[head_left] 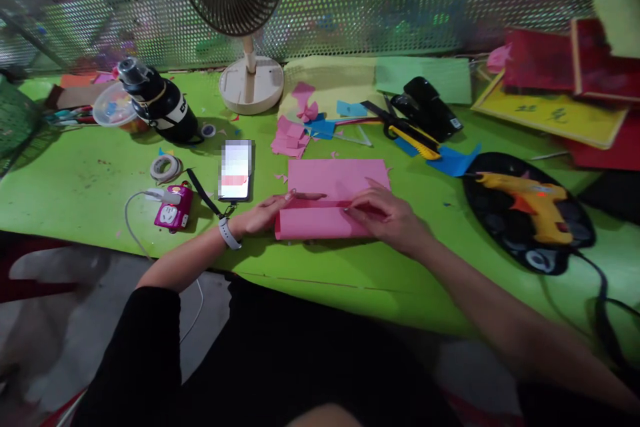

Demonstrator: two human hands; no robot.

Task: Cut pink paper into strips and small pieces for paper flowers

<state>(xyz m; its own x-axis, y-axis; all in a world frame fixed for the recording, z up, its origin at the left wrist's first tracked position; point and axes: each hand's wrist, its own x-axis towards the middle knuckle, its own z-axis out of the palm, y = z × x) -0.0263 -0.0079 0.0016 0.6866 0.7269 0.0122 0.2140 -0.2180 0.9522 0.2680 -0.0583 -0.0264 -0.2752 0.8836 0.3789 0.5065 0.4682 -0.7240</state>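
A pink sheet of paper (334, 175) lies in front of me, its near edge curled over into a loose fold (320, 223). My left hand (267, 212) rests at the left end of the fold, fingers stretched out along the paper's inner side. At the right end, my right hand (393, 219) has its thumb and fingertips closed on the edge of the folded part. A wristband (229, 233) is on my left wrist.
Left of the paper are a phone (236, 170), a tape roll (165, 167), a magenta power adapter (174, 208) and a black bottle (163, 103). Behind stands a fan (251, 85). To the right lie a yellow cutter (414, 141), black stapler-like tool (434, 110) and glue gun (536, 203).
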